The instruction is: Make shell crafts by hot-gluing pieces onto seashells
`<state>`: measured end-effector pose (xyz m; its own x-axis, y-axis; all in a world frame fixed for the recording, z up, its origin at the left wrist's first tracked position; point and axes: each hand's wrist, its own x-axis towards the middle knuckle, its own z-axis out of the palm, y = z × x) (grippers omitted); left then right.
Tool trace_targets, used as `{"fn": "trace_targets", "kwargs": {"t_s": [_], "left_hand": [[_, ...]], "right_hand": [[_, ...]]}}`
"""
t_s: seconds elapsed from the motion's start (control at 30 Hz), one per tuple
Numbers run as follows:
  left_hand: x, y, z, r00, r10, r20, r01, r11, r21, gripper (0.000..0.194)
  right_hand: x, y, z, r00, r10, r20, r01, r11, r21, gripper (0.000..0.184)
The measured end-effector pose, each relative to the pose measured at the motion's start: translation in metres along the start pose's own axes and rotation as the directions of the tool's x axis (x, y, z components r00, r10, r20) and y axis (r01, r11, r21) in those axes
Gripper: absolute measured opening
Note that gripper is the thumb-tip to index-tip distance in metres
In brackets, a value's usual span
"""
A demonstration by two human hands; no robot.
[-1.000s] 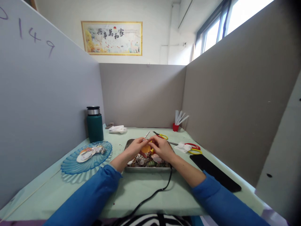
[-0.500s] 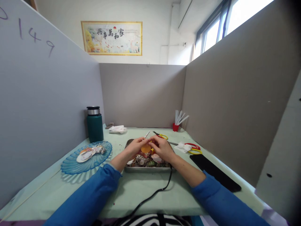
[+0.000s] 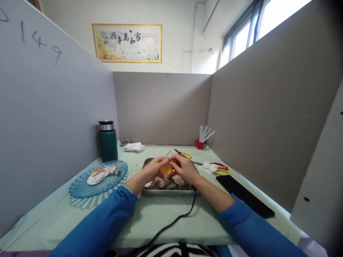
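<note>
An orange shell [image 3: 166, 169] is held between my two hands above a metal tray [image 3: 171, 193]. My left hand [image 3: 154, 169] closes around its left side, thumb and fingers at its edge. From the right, the bent fingers of my right hand [image 3: 185, 169] pinch near its upper edge; the exact contact is partly hidden. Several small shells [image 3: 162, 184] and a pale pink shell [image 3: 178, 180] lie in the tray below. A thin white stick-like piece [image 3: 167, 152] shows just beyond my fingertips.
To the left are a blue scalloped plate [image 3: 80, 187] bearing shells and a green bottle [image 3: 108, 145]. Scissors [image 3: 184, 154], more handled tools [image 3: 223, 172], a black mat [image 3: 245, 196] and a red cup of white sticks [image 3: 200, 144] lie right. A black cable [image 3: 174, 222] crosses the front.
</note>
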<state>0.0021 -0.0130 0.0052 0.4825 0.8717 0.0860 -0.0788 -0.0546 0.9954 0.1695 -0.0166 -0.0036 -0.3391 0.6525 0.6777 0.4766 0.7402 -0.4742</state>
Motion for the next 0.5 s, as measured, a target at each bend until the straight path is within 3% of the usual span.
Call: {"fn": "trace_targets", "kwargs": {"t_s": [0.5], "left_hand": [[0.0022,-0.002,-0.0011,0.999,0.01,-0.051,-0.006,0.997,0.081,0.035]], "right_hand": [[-0.0007,0.0002,0.0004,0.999,-0.013,0.04,0.013,1.0,-0.002,0.012]]}}
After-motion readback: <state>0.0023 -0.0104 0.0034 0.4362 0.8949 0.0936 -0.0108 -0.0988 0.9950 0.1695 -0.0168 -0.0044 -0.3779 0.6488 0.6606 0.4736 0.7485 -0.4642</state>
